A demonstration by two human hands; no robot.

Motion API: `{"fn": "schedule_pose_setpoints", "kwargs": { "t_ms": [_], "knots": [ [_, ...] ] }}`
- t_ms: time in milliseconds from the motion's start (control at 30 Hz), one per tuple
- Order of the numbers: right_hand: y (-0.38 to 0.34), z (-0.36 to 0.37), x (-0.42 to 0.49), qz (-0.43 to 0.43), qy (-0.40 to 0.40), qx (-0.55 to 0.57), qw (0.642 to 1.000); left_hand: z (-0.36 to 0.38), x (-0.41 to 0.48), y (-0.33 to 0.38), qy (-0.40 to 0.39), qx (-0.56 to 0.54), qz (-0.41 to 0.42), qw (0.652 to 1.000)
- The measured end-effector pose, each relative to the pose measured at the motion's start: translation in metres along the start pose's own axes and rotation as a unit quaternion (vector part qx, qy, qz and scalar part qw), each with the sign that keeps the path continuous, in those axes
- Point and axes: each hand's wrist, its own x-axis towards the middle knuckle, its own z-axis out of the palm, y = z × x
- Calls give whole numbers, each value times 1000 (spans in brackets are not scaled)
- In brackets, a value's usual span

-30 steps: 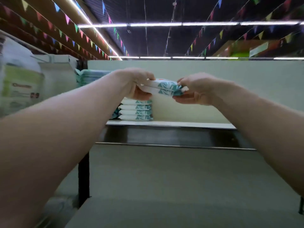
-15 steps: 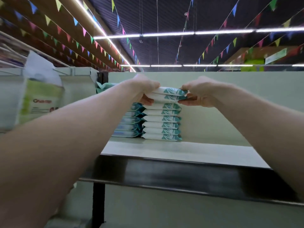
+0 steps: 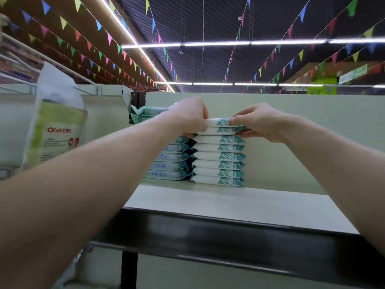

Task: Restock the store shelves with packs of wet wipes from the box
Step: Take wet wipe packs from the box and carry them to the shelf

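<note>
Since the earlier frame, the two held packs [image 3: 218, 127] had come down onto the stack [image 3: 218, 161] at frame centre. Left hand [image 3: 188, 117] and right hand [image 3: 258, 122] pinched opposite ends, thumbs beneath, probably to keep them level and aligned. Stack stood on the shelf [image 3: 239, 205].
</note>
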Motion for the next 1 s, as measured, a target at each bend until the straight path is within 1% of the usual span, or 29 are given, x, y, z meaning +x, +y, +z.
{"fn": "schedule_pose_setpoints", "kwargs": {
  "t_ms": [67, 100, 167, 233, 300, 367, 433, 533, 633, 700, 867, 1000],
  "knots": [
    [1, 3, 0, -22, 18, -25, 999, 6, 1, -1, 64, 100, 17, 993],
    [2, 4, 1, -31, 27, -43, 998, 9, 1, -2, 85, 127, 27, 988],
    [2, 7, 2, -48, 40, -90, 994, 12, 3, -5, 90, 155, 50, 983],
    [0, 7, 2, -61, 39, -131, 989, 11, 5, -10, 70, 155, 72, 983],
    [-1, 5, 1, -65, 21, -148, 987, 9, 6, -14, 54, 137, 86, 985],
    [2, 3, 2, -72, 15, -152, 986, 8, 5, -18, 63, 103, 93, 988],
    [6, 5, 4, -82, 29, -149, 985, 9, 5, -20, 78, 65, 92, 991],
    [9, 6, 6, -91, 46, -149, 984, 12, 4, -20, 78, 23, 90, 993],
    [10, 3, 3, -78, 6, -151, 985, 13, 0, -21, 50, -10, 97, 994],
    [11, 2, 1, -76, -13, -174, 982, 15, -1, -21, 29, 11, 105, 994],
    [12, 5, 0, -131, 54, -278, 950, 20, 3, -22, 55, 110, 140, 982],
    [11, 7, -1, -145, 58, -328, 931, 19, 0, -23, 62, 174, 159, 970]
  ]
}}
